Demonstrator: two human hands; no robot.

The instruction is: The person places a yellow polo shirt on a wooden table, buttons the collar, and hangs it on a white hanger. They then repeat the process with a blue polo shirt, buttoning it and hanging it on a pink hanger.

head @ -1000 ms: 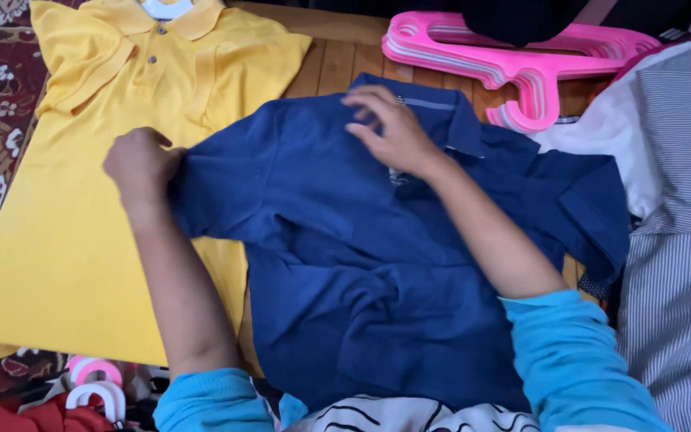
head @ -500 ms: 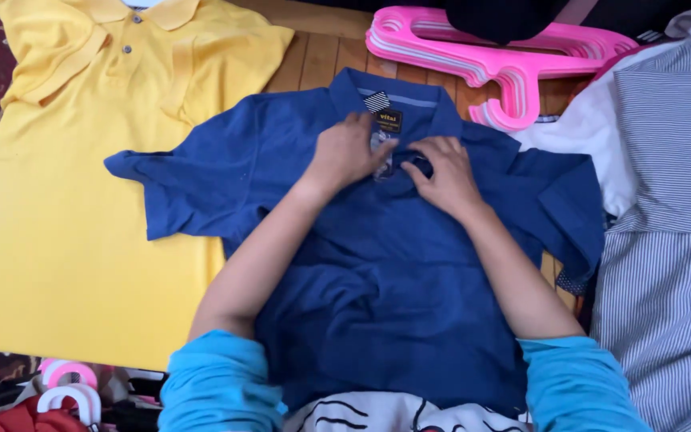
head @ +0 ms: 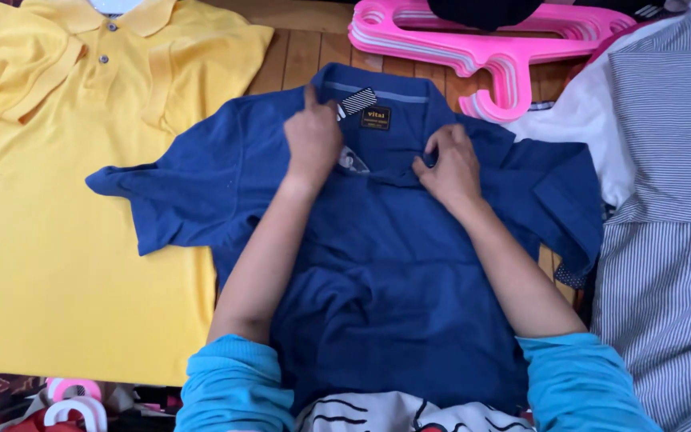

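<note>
In the head view, the left hand [head: 312, 138] is resting on the collar area of a dark blue short-sleeved cotton polo shirt [head: 385, 288], its fingers curled in and pinching the collar fabric just left of the placket, the index finger sticking up toward the collar's back edge. The right hand [head: 448, 166] is sitting close beside it on the other collar flap, fingers bent and gripping the cloth at the neck opening (how much fabric is caught under them cannot be told). Between the two sets of fingers a small dark woven neck label [head: 375, 118] is showing, with a striped paper tag [head: 356, 102] lying just beside the left fingertips. The blue shirt is lying spread flat, front up, directly under both hands, sleeves reaching out to either side, its hem running toward the person's turquoise sleeves [head: 233, 384]. Well to the left of the left fingers, a yellow polo shirt [head: 65, 240] is lying flat, partly under the blue sleeve. Beyond the right fingers, a stack of pink plastic hangers [head: 473, 48] is resting on the wooden floor [head: 305, 56], and further right a grey striped shirt [head: 665, 240] is lying beside the blue one.
</note>
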